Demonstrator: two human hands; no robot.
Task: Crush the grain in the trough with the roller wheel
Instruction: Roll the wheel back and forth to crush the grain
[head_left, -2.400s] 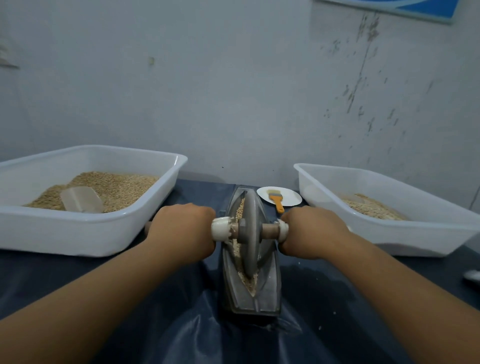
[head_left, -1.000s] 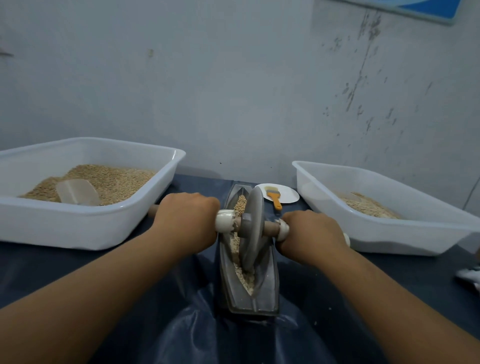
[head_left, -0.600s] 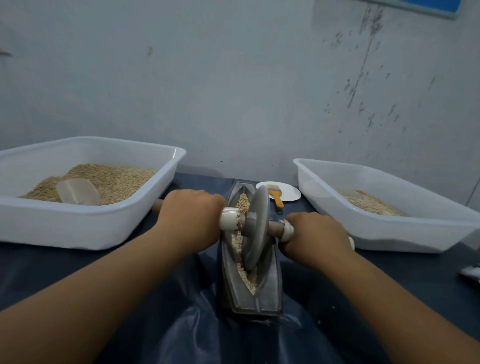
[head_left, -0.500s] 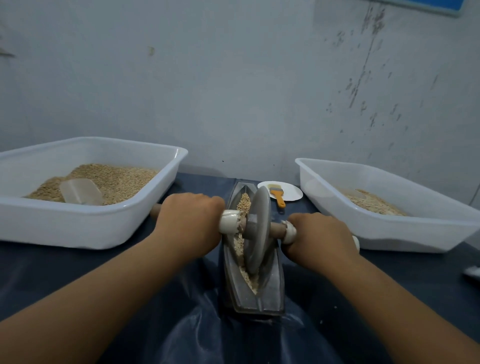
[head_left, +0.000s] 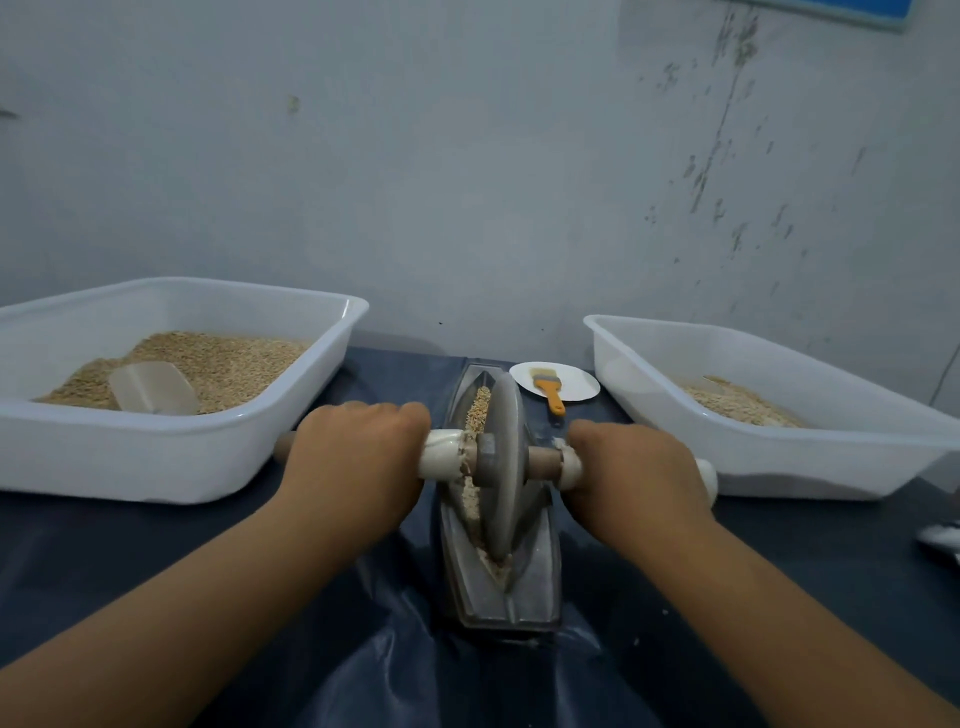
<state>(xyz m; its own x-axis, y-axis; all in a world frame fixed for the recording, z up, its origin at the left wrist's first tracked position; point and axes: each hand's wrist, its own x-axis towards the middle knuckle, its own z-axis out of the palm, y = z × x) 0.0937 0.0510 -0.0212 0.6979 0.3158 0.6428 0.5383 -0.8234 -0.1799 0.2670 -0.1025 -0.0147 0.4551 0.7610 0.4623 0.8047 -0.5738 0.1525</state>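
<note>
A grey boat-shaped metal trough (head_left: 540, 587) lies lengthwise in front of me on dark plastic sheeting. Tan grain (head_left: 477, 410) fills its groove. The grey roller wheel (head_left: 503, 467) stands upright in the groove near the trough's middle, on a wooden axle with white end sleeves. My left hand (head_left: 358, 467) grips the axle's left handle, fingers curled over it. My right hand (head_left: 631, 478) grips the right handle the same way. The wheel hides the grain beneath it.
A white tub (head_left: 156, 457) at left holds whole grain and a clear scoop (head_left: 153, 387). A white tub (head_left: 810, 452) at right holds some paler grain. A small white plate (head_left: 576, 382) with an orange-handled brush (head_left: 551, 392) lies behind the trough. The wall stands close behind.
Both hands kept hold of the handles while the wheel rolled a short way along the trough, away from me and then back toward its middle. The tilted axle has levelled.
</note>
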